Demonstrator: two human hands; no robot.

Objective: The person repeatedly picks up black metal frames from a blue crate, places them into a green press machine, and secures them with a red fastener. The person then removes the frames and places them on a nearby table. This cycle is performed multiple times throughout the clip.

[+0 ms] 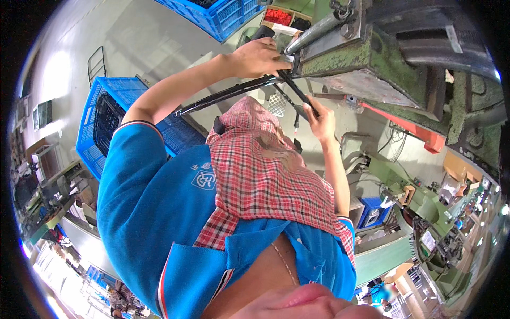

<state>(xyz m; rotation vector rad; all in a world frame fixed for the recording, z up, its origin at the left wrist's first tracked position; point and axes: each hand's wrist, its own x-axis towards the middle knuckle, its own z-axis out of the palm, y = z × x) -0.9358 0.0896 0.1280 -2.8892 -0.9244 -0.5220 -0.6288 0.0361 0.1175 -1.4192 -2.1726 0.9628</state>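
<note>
A slim black metal bar runs slantwise between my two hands, beside the green machine. My right hand is closed around its lower end. My left hand is at its upper end, fingers bent round it close to the machine's steel rod; the fingertips are partly hidden. A black cylindrical piece shows just beyond my left knuckles; I cannot tell what it belongs to. Below my left forearm a longer black tube slopes from the bar's upper end toward a blue crate.
The worn green machine stands at the upper right, with a red lever below it. A blue crate holding black parts is at my left; another blue crate is farther off. Beside that, a box holds small red parts and black ones.
</note>
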